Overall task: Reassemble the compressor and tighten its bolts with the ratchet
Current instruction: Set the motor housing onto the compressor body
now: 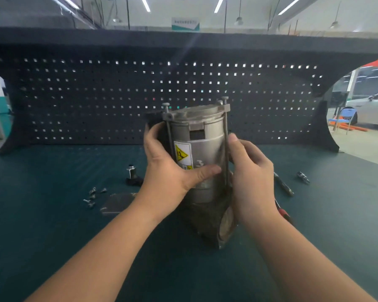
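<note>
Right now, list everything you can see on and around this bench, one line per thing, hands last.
compressor: one, silver-grey with a yellow warning label, upright at bench centre on a darker base
long bolts: at least three, grey, standing proud through the top flange
small screws: a loose cluster, silver, bench left
flat plate: one, grey, beside the screws
black fitting: one, black with silver top, left of compressor
ratchet: one, dark metal, bench right; a red-handled tool lies nearer, mostly hidden
socket: one, silver, far right
pegboard: one, black, behind bench
bench mat: dark teal
left hand: grips the compressor body
right hand: pinches a long bolt
</note>
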A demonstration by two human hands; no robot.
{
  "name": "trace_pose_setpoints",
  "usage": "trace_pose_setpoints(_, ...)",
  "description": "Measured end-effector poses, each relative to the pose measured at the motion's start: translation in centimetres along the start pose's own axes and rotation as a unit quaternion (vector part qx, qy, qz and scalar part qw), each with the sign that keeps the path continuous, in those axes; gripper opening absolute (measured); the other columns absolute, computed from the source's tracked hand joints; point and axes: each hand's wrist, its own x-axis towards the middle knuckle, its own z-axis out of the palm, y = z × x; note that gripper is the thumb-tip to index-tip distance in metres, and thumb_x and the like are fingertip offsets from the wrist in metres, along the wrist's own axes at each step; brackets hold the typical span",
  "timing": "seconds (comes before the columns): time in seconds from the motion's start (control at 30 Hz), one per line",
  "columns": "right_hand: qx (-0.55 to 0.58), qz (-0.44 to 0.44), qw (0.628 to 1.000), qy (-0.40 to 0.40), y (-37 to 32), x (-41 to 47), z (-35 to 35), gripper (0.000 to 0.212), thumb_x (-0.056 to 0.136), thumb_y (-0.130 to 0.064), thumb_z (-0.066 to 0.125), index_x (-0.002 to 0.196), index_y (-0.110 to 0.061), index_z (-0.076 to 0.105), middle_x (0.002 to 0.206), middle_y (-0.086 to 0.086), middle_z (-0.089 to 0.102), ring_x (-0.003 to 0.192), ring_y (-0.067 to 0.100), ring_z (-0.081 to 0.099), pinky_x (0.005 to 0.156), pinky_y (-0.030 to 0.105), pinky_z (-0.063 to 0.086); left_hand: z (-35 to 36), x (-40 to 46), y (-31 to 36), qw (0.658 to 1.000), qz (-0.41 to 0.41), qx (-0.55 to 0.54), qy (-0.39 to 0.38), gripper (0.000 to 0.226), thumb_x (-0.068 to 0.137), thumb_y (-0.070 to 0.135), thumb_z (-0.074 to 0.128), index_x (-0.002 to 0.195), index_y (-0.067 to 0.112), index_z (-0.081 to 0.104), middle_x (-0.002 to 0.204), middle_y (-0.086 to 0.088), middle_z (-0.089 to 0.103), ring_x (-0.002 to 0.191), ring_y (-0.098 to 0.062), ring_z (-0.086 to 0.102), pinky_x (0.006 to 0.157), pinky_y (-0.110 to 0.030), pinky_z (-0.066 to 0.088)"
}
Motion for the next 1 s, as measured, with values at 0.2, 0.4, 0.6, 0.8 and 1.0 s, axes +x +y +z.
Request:
trace_pose_setpoints(0.2,-0.07,-0.101,0.989,-0.076,-1.1,0.9,-1.0,0.012,0.087,-0.018,0.069,0.075,-0.018,0.073,0.072,-0.003,0.071,0.073,0.008,0.063,0.076,0.043,0.056,-0.1,0.1,-1.0,0.997,0.002,-0.077,-0.001,0.088,0.054,0.035,0.084,0.118,0.03,0.023,0.132,0.007,0.045,0.112,0.016,0.05,0.089,-0.007,0.042)
trace_pose_setpoints(0.4,-0.135,-0.042,0.96,-0.242,-1.4,2.3,-2.4,0.014,0.078,-0.005,0.076,0.078,-0.017,0.069,0.067,-0.006,0.068,0.065,0.007,0.063,0.056,0.02,0.053,-1.3,-0.2,-1.7,0.997,-0.01,-0.075,0.014,0.078,0.052,0.055,0.072,0.111,0.034,0.025,0.132,0.009,0.044,0.119,0.007,0.048,0.094,-0.013,0.042)
trace_pose_setpoints(0.6,-0.155,-0.035,0.955,-0.25,-0.9,2.4,-2.0,0.014,0.085,-0.003,0.07,0.079,-0.016,0.069,0.072,-0.004,0.068,0.065,0.001,0.062,0.06,0.016,0.051,-1.6,0.3,-2.2,0.996,-0.028,-0.083,0.023,0.085,0.052,0.055,0.072,0.116,0.03,0.023,0.134,0.004,0.044,0.12,0.001,0.05,0.098,-0.021,0.043)
trace_pose_setpoints(0.8,-0.156,-0.033,0.952,-0.261,-1.0,2.8,-2.4,0.011,0.082,-0.011,0.074,0.074,-0.015,0.067,0.063,-0.006,0.065,0.062,0.006,0.059,0.064,0.02,0.052,-1.4,0.3,-1.9,0.996,-0.029,-0.081,-0.001,0.094,0.051,0.054,0.073,0.123,0.024,0.021,0.131,0.011,0.046,0.117,0.008,0.05,0.096,-0.018,0.044)
trace_pose_setpoints(1.0,-0.199,-0.044,0.935,-0.29,-1.5,3.3,-3.5,0.014,0.086,-0.008,0.069,0.075,-0.015,0.065,0.063,-0.007,0.063,0.061,0.005,0.057,0.061,0.017,0.051,-0.8,0.3,-1.0,0.996,-0.02,-0.078,-0.028,0.092,0.056,0.039,0.081,0.122,0.025,0.019,0.136,0.005,0.042,0.111,0.018,0.048,0.082,-0.003,0.042)
